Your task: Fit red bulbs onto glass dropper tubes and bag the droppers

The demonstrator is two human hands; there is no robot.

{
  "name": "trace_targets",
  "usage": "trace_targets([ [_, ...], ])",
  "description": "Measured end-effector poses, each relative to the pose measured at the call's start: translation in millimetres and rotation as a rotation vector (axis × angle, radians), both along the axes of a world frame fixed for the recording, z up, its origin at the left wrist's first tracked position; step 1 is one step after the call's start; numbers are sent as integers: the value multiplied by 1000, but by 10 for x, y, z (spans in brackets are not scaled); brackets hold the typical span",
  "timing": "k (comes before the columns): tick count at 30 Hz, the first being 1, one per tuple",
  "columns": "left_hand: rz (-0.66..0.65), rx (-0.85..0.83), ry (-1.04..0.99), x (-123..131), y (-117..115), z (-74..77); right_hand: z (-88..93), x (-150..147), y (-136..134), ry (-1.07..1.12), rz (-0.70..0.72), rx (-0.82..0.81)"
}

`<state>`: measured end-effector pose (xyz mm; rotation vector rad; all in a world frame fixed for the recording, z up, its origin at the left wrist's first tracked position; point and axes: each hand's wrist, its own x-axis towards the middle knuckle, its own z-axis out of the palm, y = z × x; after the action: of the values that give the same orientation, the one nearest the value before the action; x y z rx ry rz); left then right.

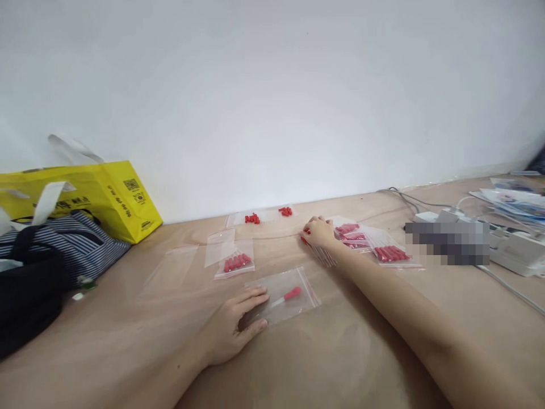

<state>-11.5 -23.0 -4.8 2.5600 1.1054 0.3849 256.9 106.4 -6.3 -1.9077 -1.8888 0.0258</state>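
My left hand [236,324] lies on the table with thumb and fingers apart, its fingertips resting on the left end of a clear zip bag [259,281]. One dropper with a red bulb [293,293] is inside that bag. Farther off, my right hand [320,230] has its fingers curled down over loose droppers [326,257] with clear stems. A bit of red shows beside its fingers, but what they grip is hidden. Right of this hand lie filled bags of red-bulbed droppers [390,253]; another filled bag [237,262] lies to the left.
Flat clear bags [170,267] lie at left. Near the wall are two clusters of red bulbs [252,218]. A yellow bag [114,199] and a striped bag [96,244] stand left. Chargers, cables and a power strip [511,247] sit right, before stacked plastic packets [511,201].
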Motion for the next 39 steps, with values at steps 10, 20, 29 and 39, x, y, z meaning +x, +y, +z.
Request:
trace_targets([
  [10, -20, 10, -10, -6, 8, -24, 116, 290, -43, 452, -15, 90],
  [20, -12, 55, 5, 9, 15, -32, -144, 430, -859, 1313, 66, 184],
  [29, -7, 57, 8, 22, 14, -25, -112, 169, -1094, 1232, 50, 271],
  [39, -12, 50, -26, 30, 2, -9, -247, 32, -1113, 1375, 102, 143],
])
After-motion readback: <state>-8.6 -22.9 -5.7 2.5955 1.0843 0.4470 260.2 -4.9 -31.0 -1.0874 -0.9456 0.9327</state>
